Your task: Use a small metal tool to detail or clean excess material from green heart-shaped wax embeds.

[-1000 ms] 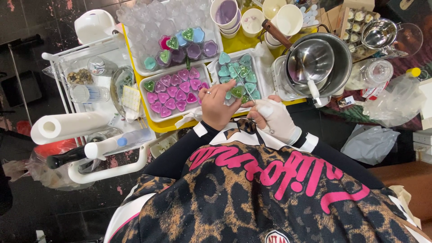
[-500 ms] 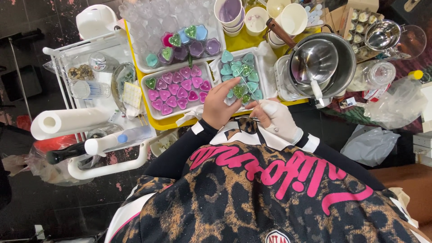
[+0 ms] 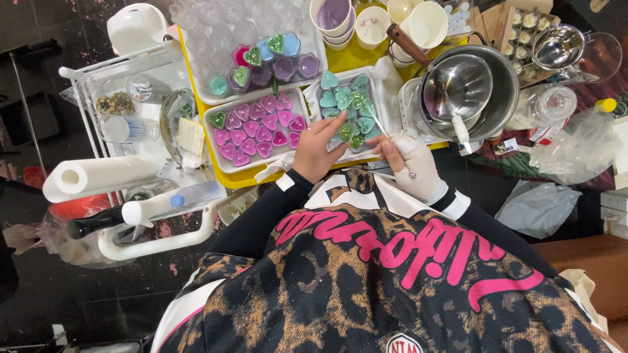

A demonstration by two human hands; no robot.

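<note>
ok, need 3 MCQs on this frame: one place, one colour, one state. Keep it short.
1. Where is the tray of pink hearts relative to the tray of teal hearts?
A. in the picture's left
B. in the picture's right
C. stacked on it

2. What colour is the table top under the trays?
A. yellow
B. red
C. blue

3. What is the gloved right hand doing?
A. lying flat, empty
B. holding a thin metal tool
C. gripping the paper roll

Answers: 1 A, the trays sit side by side; 2 A, yellow shows between trays; 3 B, the tool slants from its fingers toward the teal hearts.
</note>
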